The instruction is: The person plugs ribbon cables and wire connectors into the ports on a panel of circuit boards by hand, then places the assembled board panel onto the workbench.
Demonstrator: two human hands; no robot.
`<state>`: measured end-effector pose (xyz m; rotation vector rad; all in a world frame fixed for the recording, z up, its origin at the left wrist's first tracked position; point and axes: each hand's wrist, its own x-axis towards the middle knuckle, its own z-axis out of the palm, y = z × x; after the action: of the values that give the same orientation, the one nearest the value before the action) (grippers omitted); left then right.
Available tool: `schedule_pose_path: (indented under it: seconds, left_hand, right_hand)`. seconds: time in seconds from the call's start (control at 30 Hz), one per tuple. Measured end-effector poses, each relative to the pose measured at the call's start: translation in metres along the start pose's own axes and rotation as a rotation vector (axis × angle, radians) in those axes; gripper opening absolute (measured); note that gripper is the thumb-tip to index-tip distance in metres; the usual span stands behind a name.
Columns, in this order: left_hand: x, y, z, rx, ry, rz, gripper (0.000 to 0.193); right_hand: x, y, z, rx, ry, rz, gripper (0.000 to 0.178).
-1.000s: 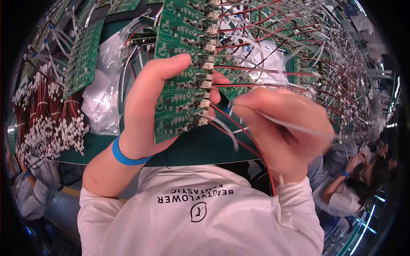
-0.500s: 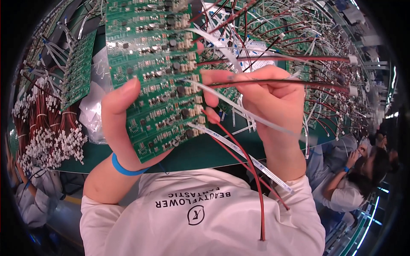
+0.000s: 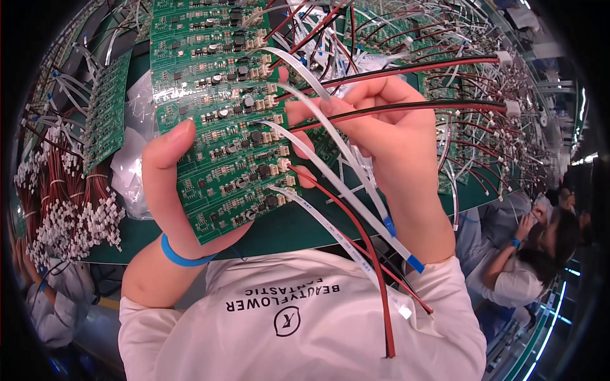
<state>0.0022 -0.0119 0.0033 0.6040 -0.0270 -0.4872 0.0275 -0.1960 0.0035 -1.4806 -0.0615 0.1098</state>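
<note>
A long green panel of joined circuit boards [image 3: 216, 114] slants across the middle, with small parts and white connectors along its right edge. My left hand [image 3: 166, 171], wearing a blue band, grips it, thumb on the face and fingertips showing past the right edge. White flat ribbon cables [image 3: 337, 166] and red-black wire pairs [image 3: 419, 109] run rightward and down from the connectors. My right hand [image 3: 387, 124] is closed beside that edge, its fingertips at the end of an upper ribbon cable [image 3: 295, 66]. The wires partly cover these fingers.
Bundles of red wires with white plugs [image 3: 76, 209] hang at the left table edge, below another green board panel [image 3: 107, 114]. Clear plastic [image 3: 133, 159] lies between. More wired boards [image 3: 470, 120] cover the right side. A seated person [image 3: 518, 267] is at far right.
The panel has shifted slightly left and down. My right hand has moved left toward its edge. One ribbon cable that crossed my right hand now hangs downward with its blue end showing.
</note>
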Motion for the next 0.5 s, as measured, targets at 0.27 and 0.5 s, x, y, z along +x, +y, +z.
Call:
schedule_pose_path:
  seconds: [0.27, 0.5]
  left_hand:
    - [0.002, 0.002, -0.003, -0.179, -0.023, -0.038, 0.079]
    - [-0.002, -0.002, -0.006, -0.255, 0.023, -0.054, 0.073]
  right_hand:
    - [-0.002, 0.007, 0.005, -0.127, 0.219, -0.142, 0.041]
    - [0.004, -0.003, 0.003, -0.060, 0.032, 0.177, 0.015]
